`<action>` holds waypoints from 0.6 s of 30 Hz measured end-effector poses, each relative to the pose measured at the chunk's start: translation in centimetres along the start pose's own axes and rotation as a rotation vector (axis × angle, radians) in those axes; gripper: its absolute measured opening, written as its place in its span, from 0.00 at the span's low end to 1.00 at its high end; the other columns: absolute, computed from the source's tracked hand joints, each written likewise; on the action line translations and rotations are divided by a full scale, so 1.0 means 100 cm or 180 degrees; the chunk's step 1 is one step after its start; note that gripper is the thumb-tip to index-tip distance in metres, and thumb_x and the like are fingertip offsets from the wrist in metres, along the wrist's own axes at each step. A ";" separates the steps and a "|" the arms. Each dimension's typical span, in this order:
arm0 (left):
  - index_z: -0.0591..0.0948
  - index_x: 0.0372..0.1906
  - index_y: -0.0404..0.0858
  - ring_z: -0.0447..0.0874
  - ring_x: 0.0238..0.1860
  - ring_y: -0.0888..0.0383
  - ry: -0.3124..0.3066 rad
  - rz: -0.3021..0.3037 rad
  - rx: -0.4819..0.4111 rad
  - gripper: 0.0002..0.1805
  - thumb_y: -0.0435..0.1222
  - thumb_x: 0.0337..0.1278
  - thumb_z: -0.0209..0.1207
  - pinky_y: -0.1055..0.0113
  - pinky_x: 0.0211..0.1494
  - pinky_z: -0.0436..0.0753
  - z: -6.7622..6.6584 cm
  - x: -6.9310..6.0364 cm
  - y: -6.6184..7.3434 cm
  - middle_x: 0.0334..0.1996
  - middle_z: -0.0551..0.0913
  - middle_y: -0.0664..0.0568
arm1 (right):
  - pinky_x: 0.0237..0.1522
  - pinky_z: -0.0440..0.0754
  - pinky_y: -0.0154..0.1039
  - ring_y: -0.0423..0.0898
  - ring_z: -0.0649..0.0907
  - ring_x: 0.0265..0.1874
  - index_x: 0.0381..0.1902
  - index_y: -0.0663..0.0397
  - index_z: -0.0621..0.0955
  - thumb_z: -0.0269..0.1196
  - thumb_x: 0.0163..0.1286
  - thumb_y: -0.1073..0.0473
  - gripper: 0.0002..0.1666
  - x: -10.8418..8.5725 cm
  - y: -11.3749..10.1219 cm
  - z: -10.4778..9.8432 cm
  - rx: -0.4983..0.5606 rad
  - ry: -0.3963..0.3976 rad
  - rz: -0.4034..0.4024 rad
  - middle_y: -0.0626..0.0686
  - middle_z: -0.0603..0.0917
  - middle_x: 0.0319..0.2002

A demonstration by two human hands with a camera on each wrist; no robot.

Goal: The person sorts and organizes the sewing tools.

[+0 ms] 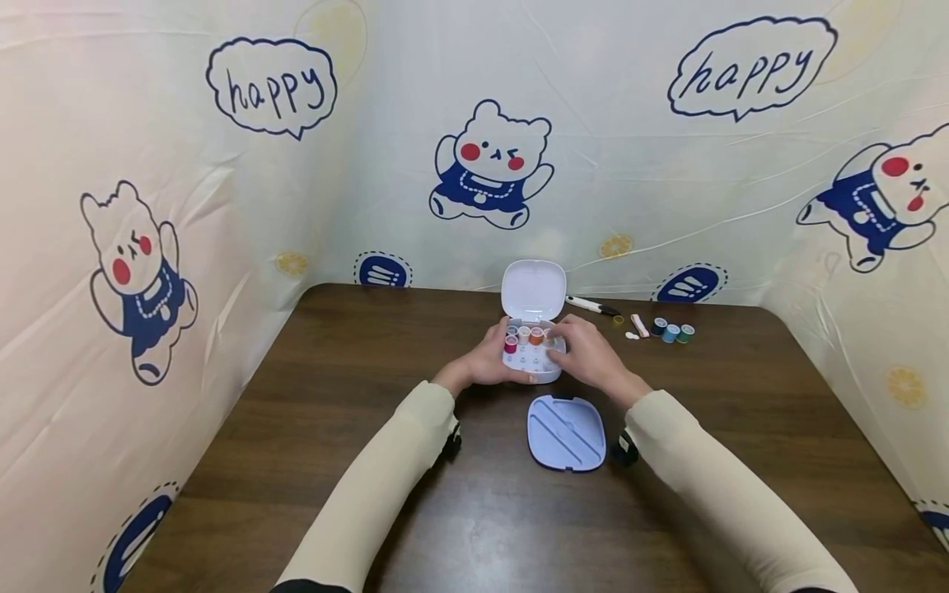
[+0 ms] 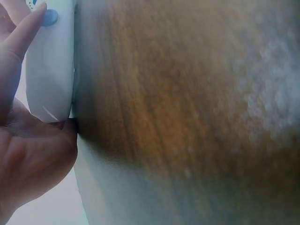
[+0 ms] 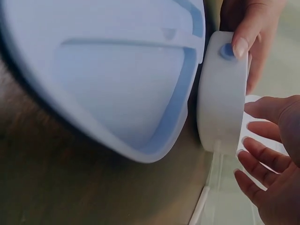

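A white sewing box point(image 1: 535, 377) stands with its lid point(image 1: 533, 288) raised. Inside, thread spools sit on pegs, among them an orange spool point(image 1: 536, 336) and a magenta spool point(image 1: 511, 344). My left hand point(image 1: 489, 356) grips the box by its left side, its thumb near the blue front button point(image 2: 50, 18). Over the right part of the box is my right hand point(image 1: 589, 350), close to the spool at the back right. Its fingers point(image 3: 262, 157) look spread and nearly straight in the right wrist view, with nothing visible between them.
A blue divided tray point(image 1: 567, 433) lies in front of the box. Behind and right are a white pen-like tool point(image 1: 589, 305), a small pink-and-white piece point(image 1: 639, 325) and several spools, including a blue spool point(image 1: 670, 333). A printed cloth point(image 1: 593, 165) surrounds the wooden table point(image 1: 334, 395).
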State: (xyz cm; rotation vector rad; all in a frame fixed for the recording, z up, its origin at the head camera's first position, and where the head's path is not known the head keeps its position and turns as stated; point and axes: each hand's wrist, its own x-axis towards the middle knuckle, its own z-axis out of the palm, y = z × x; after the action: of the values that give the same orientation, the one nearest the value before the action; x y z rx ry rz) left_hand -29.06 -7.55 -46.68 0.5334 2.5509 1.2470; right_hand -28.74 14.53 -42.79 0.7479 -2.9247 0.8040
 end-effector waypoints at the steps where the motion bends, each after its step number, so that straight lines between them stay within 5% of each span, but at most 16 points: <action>1: 0.42 0.81 0.37 0.60 0.70 0.44 -0.0003 -0.0008 -0.0011 0.68 0.47 0.45 0.78 0.51 0.74 0.64 0.000 0.000 0.000 0.74 0.54 0.36 | 0.48 0.82 0.52 0.58 0.81 0.46 0.52 0.64 0.86 0.71 0.66 0.61 0.18 -0.001 0.001 0.000 -0.0015 0.0000 0.0017 0.64 0.82 0.50; 18: 0.39 0.81 0.41 0.58 0.72 0.46 -0.0078 -0.0147 0.0034 0.69 0.49 0.46 0.78 0.53 0.76 0.61 0.000 0.002 -0.001 0.76 0.50 0.38 | 0.54 0.80 0.56 0.58 0.82 0.51 0.54 0.65 0.84 0.68 0.69 0.60 0.18 -0.015 0.022 0.000 0.0073 0.0148 0.0107 0.61 0.82 0.50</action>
State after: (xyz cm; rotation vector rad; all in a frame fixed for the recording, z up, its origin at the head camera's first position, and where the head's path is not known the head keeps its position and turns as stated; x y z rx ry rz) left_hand -29.24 -7.52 -46.83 0.4860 2.5361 1.2044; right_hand -28.42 16.85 -44.06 0.6738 -2.8991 0.8472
